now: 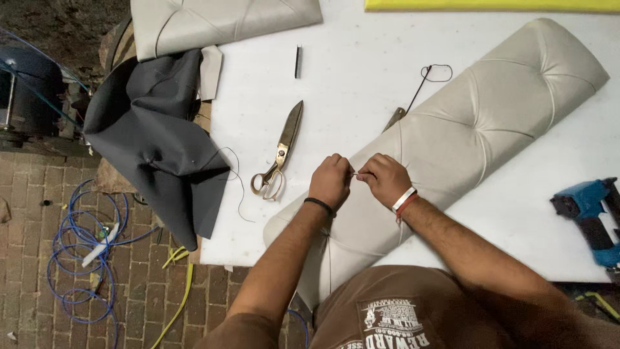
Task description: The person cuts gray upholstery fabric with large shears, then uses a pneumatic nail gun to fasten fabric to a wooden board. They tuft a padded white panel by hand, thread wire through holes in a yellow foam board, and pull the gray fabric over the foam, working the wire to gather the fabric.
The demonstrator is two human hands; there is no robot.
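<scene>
Two surfaces meet below me: a brick floor [39, 194] at nine o'clock, where a blue hose [84, 258] lies coiled, and a white worktable [361, 71] filling the rest. Grey fabric [155, 142] droops over the table's left edge at ten o'clock. Brass-handled scissors [279, 155] lie just left of my hands. My left hand [330, 181] and right hand [385, 178] meet at the centre, fingertips pinched narrow on a thin thread [354, 174] between them, over the tufted cream cushion panel [491, 110], which runs diagonally from six o'clock up toward two. A long needle with looped cord [426, 77] rests at one o'clock on the table. A blue staple gun [591, 216] sits at three o'clock by the table edge.
</scene>
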